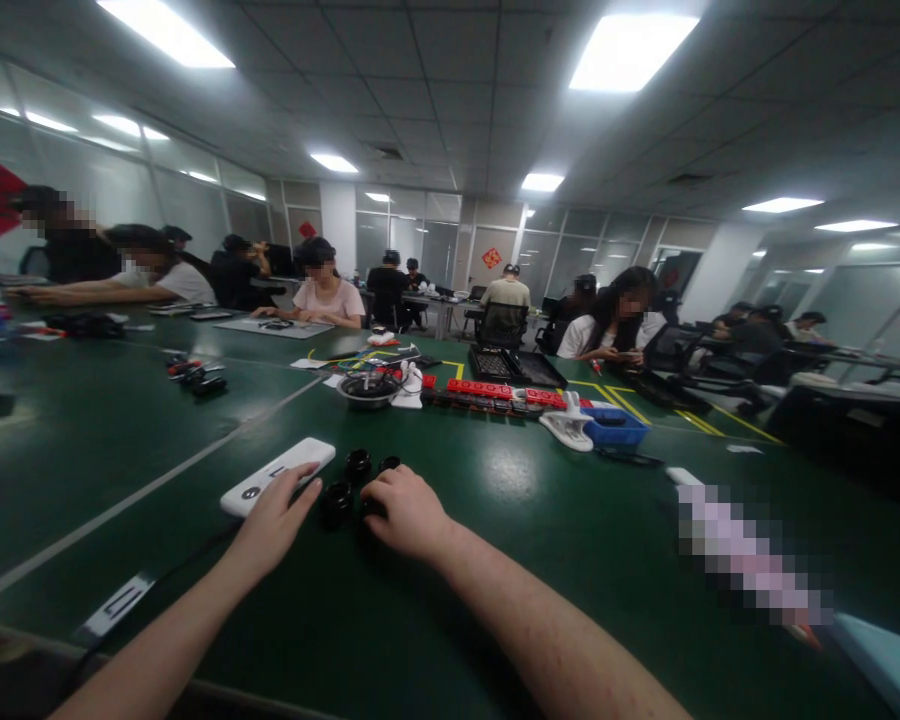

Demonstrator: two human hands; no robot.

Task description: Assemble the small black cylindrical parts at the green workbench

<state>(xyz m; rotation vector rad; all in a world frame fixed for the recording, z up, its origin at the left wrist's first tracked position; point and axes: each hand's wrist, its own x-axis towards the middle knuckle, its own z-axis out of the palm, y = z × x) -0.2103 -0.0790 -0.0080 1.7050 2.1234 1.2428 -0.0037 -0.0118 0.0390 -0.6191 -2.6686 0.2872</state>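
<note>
Several small black ring-like parts stand grouped on the green table (510, 560); one black round part (337, 502) and another black round part (358, 464) show plainly. My right hand (406, 508) has its fingers curled down over a black round part at the group's near right, mostly hidden under the hand. To the left of the group, my left hand (279, 515) is open, with thumb and fingers apart. Its fingertips overlap the near edge of a white power bank (251, 487) with a cable; whether they touch it I cannot tell.
Farther back lie a metal bowl (369, 392), a red-and-black strip (487, 393), a white stand (570, 425) and a blue bin (615, 425). A blurred pinkish item (750, 550) lies at right. Several people sit at tables around the room.
</note>
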